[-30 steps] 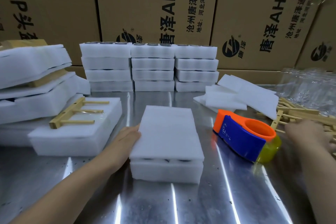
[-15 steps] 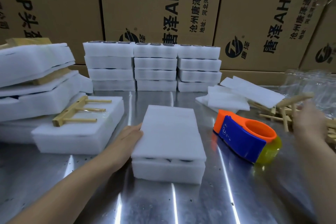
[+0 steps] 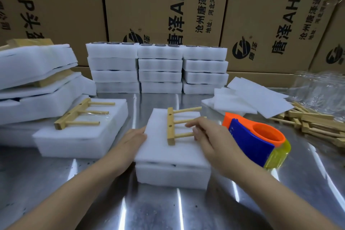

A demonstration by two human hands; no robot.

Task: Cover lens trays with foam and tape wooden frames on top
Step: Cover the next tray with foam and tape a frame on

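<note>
A white foam lens tray (image 3: 172,175) lies in front of me on the metal table, capped by a foam sheet (image 3: 160,145). A wooden frame (image 3: 170,129), a bar with three dowels, rests on that sheet. My right hand (image 3: 212,136) grips the dowel ends on the frame's right side. My left hand (image 3: 130,142) presses flat against the left edge of the foam sheet. An orange and blue tape dispenser (image 3: 255,140) with yellowish tape sits just right of the tray.
A finished tray with a taped frame (image 3: 80,129) lies at left, beside leaning foam packs (image 3: 35,84). Stacked trays (image 3: 158,69) stand at the back before cardboard boxes (image 3: 160,5). Loose foam sheets (image 3: 250,99), spare wooden frames (image 3: 315,123) and clear plastic (image 3: 321,87) lie at right.
My right hand has brought a wooden frame from the pile at the right and set it on the foam sheet. My left hand has stayed at the tray's left edge.
</note>
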